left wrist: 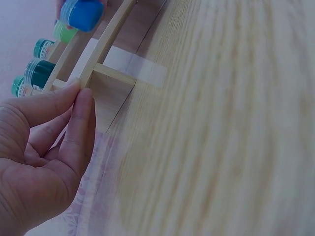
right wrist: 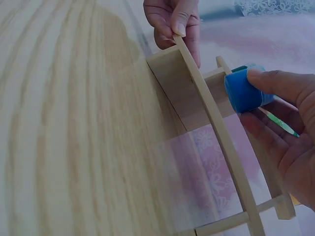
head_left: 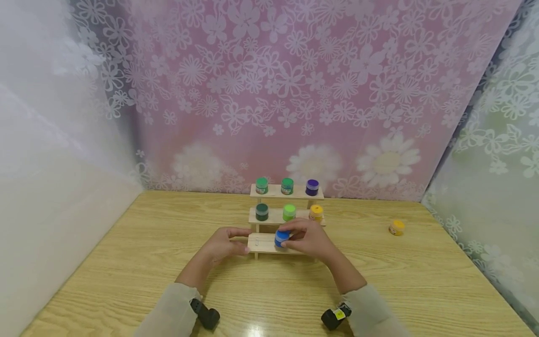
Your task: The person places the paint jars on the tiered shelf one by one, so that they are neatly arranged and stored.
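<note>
A three-tier wooden rack [head_left: 265,243] stands on the table. My left hand [head_left: 225,244] pinches the left end of its lowest shelf, thumb against the fingers at the corner, as the left wrist view shows [left wrist: 49,147]. Between the thumb and fingers of my right hand [head_left: 309,239] is a small blue paint jar [head_left: 281,238], held at the middle of that lowest shelf. On the middle shelf sit a dark green jar [head_left: 262,212], a light green jar [head_left: 289,212] and a yellow jar [head_left: 316,212], the last partly behind my right hand. Two green jars [head_left: 262,186] and a purple jar [head_left: 312,187] line the top shelf.
A lone yellow-orange jar [head_left: 396,228] rests on the wood-grain table [head_left: 168,224], well to the right of the rack. Behind the table hangs a pink floral curtain [head_left: 273,93]. Pale sheeting closes off the left [head_left: 63,164] and right sides.
</note>
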`<state>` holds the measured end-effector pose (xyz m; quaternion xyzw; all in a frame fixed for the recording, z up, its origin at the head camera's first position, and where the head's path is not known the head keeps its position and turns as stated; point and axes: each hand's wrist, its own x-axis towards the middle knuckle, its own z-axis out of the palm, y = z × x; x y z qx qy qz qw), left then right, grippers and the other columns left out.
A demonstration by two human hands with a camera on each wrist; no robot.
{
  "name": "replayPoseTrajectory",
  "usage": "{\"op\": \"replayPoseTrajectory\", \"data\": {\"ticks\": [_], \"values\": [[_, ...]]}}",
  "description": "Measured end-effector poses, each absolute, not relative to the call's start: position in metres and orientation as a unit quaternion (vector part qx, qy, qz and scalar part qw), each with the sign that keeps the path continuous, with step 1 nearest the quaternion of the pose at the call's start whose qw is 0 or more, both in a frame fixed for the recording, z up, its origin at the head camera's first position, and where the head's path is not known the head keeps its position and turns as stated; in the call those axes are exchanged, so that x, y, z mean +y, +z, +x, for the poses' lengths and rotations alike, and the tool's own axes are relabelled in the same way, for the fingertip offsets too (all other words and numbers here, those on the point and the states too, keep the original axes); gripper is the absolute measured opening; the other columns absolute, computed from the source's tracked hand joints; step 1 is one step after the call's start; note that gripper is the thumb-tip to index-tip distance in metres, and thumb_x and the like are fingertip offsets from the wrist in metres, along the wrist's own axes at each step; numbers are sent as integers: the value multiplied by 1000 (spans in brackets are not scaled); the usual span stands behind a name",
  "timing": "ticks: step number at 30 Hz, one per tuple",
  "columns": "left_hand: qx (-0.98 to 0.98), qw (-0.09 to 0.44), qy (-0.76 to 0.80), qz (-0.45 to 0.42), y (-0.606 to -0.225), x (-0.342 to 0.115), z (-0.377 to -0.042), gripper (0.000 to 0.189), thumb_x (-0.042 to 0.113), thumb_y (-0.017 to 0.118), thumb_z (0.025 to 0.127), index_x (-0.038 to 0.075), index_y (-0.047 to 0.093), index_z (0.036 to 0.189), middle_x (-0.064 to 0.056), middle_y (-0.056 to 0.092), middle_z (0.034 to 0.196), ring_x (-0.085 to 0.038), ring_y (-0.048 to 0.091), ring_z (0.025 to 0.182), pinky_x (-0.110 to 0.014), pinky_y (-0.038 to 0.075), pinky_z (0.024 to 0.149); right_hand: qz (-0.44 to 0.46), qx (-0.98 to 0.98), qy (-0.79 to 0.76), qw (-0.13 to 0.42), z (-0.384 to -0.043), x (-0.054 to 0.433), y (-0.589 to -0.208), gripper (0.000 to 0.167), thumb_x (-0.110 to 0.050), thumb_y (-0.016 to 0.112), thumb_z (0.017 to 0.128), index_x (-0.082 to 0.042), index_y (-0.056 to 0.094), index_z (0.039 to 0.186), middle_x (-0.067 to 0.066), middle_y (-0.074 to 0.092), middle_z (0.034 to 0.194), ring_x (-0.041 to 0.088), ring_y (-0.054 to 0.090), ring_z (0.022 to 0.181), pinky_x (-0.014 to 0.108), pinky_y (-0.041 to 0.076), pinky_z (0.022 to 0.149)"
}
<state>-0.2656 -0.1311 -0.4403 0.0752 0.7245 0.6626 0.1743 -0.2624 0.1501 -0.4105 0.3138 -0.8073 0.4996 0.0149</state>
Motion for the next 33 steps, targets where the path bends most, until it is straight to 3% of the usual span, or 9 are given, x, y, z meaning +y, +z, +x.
{"op": "replayPoseTrajectory", "data": {"ticks": [16, 28, 33], "values": [[725, 175, 663, 68, -438, -130, -266, 53, -9, 71, 82, 0, 59, 133, -22, 54, 136, -29, 66, 104, -37, 56, 82, 281, -844, 456, 16, -258, 134, -414, 31, -8, 80, 81, -9, 73, 111, 6, 66, 110, 21, 66, 94, 25, 56, 76], [725, 172, 664, 61, -438, -129, -266, 52, -10, 71, 81, 0, 60, 132, -21, 54, 136, -28, 66, 104, -36, 56, 82, 282, -827, 484, 46, -254, 143, -410, 31, -5, 80, 81, -5, 72, 111, 8, 65, 108, 27, 65, 99, 31, 56, 81], [727, 174, 661, 61, -437, -130, -265, 52, -10, 71, 82, 1, 60, 132, -21, 52, 137, -28, 66, 104, -36, 56, 82, 273, -822, 496, 54, -252, 147, -409, 32, 3, 77, 80, 2, 70, 111, 15, 65, 109, 36, 64, 101, 39, 56, 81]]}}
